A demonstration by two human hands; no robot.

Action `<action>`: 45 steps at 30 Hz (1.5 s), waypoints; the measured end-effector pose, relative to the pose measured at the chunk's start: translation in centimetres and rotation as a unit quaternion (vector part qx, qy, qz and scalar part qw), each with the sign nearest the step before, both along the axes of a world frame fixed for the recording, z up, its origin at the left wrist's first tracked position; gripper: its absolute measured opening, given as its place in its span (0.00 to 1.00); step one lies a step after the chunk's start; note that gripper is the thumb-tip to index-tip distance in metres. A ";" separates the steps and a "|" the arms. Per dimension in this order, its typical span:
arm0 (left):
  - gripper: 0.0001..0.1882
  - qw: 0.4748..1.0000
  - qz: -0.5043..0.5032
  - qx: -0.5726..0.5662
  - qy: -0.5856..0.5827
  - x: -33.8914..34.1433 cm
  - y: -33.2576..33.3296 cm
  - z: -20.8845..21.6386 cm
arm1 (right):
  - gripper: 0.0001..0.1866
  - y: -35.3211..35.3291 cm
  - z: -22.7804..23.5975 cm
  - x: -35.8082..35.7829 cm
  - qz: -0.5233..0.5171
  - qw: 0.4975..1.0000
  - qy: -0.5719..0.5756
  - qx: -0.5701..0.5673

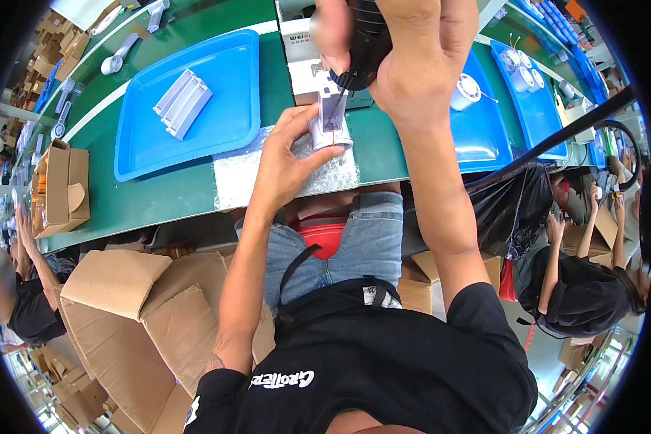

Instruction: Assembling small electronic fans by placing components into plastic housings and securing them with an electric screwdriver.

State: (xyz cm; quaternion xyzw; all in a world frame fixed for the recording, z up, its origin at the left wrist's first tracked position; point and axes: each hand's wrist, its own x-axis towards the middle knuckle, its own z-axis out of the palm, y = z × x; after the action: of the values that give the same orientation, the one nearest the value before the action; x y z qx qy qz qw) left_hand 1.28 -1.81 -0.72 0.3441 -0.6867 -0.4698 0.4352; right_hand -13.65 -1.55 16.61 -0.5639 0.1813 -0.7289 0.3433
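Between the thumb and fingers of my left hand (286, 155) is a white plastic housing (317, 132) with a round end and thin wires, held at the bench edge. My right hand (419, 69) is wrapped round a black electric screwdriver (365, 40). The screwdriver points down, and its thin bit reaches the housing; whether it sits on a screw is too small to tell. Beneath my left hand lies a silvery-white mat (235, 181) on the green bench (152, 199). Just beyond the housing stands a printed box (300, 54), partly hidden by my hands.
To the left, a blue tray (231, 87) holds white plastic shells (184, 105). On the right, another blue tray (481, 141) carries a round fan part (466, 92). A black cable (550, 141) crosses at right. Cardboard boxes (116, 318) stand below; co-workers sit at both sides.
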 end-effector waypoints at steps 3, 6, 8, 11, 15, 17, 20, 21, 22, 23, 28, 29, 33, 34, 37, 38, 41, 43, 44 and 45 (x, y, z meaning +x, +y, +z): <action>0.37 1.000 0.004 -0.016 -0.019 -0.1 0.0 0.0 | 0.17 -0.1 -0.1 0.1 -0.002 1.000 -0.015 -0.001; 0.37 1.000 0.000 -0.021 -0.023 -0.1 -0.1 -0.1 | 0.16 -0.2 0.1 0.2 0.021 1.000 -0.001 -0.011; 0.37 0.999 -0.002 -0.016 -0.029 0.2 -0.2 -0.2 | 0.19 -0.4 0.1 0.4 0.022 1.000 0.015 -0.014; 0.37 0.999 -0.003 -0.022 -0.033 0.1 -0.2 -0.1 | 0.22 0.0 0.6 0.9 0.031 0.999 0.011 -0.004; 0.36 1.000 -0.005 -0.023 -0.002 0.2 -0.1 -0.3 | 0.27 -0.1 0.8 1.6 0.052 0.999 -0.004 0.002; 0.36 0.999 0.009 -0.030 -0.009 0.2 0.2 -0.4 | 0.21 1.0 1.4 -0.1 0.053 0.996 -0.017 0.062; 0.36 0.999 0.023 -0.040 -0.014 -0.2 0.2 -0.2 | 0.15 -0.3 2.6 -3.0 0.079 0.992 -0.090 -0.037; 0.36 0.999 0.023 -0.047 -0.012 -0.3 0.3 -0.1 | 0.15 -0.4 3.6 -3.6 -0.052 0.997 -0.016 -0.053; 0.36 0.998 0.020 -0.049 -0.014 -0.3 0.2 -0.2 | 0.14 -1.5 3.6 -3.7 -0.073 0.995 -0.019 -0.071; 0.36 0.999 0.017 -0.046 -0.012 -0.1 0.2 -0.4 | 0.12 -2.3 3.7 -2.9 -0.076 0.994 -0.029 -0.078; 0.36 0.999 0.012 -0.036 0.002 0.3 0.2 -0.5 | 0.14 -5.7 2.1 -1.7 -0.020 0.994 0.024 -0.103; 0.36 0.999 0.009 -0.034 0.002 0.0 0.2 -0.4 | 0.14 -5.6 2.0 -1.9 -0.022 0.994 0.026 -0.102; 0.36 0.999 0.007 -0.042 0.006 -0.4 0.0 -0.6 | 0.15 -5.4 1.9 -2.1 -0.051 0.995 0.044 -0.079; 0.36 0.999 0.010 -0.042 0.005 0.0 0.0 -0.6 | 0.14 -5.5 1.8 -1.8 -0.043 0.994 0.046 -0.085; 0.36 0.999 0.014 -0.039 -0.001 0.5 0.0 -0.8 | 0.14 -4.6 1.5 -1.9 -0.029 0.997 0.041 -0.065; 0.36 0.999 0.014 -0.045 -0.006 0.4 -0.1 -0.8 | 0.14 -3.9 1.5 -2.1 -0.024 0.998 0.034 -0.040; 0.37 0.999 0.016 -0.048 -0.008 0.0 -0.1 -0.7 | 0.18 -0.9 2.0 -2.3 -0.039 0.999 -0.025 -0.004; 0.37 0.999 0.020 -0.044 -0.008 0.0 -0.1 -0.5 | 0.23 1.4 2.4 -1.5 -0.010 0.998 -0.058 -0.003; 0.37 0.999 0.023 -0.045 -0.015 0.0 0.0 -0.5 | 0.28 2.3 2.6 -0.9 -0.007 0.997 -0.069 0.015; 0.37 0.998 0.026 -0.046 -0.022 0.0 0.0 -0.4 | 0.28 2.1 2.2 -0.6 -0.006 0.997 -0.069 0.016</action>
State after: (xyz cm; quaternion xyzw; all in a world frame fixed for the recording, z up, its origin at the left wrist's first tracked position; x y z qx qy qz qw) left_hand 1.32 -1.85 -1.15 0.3516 -0.7077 -0.4185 0.4475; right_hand -14.27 0.60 18.80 -0.5057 0.1722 -0.7653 0.3591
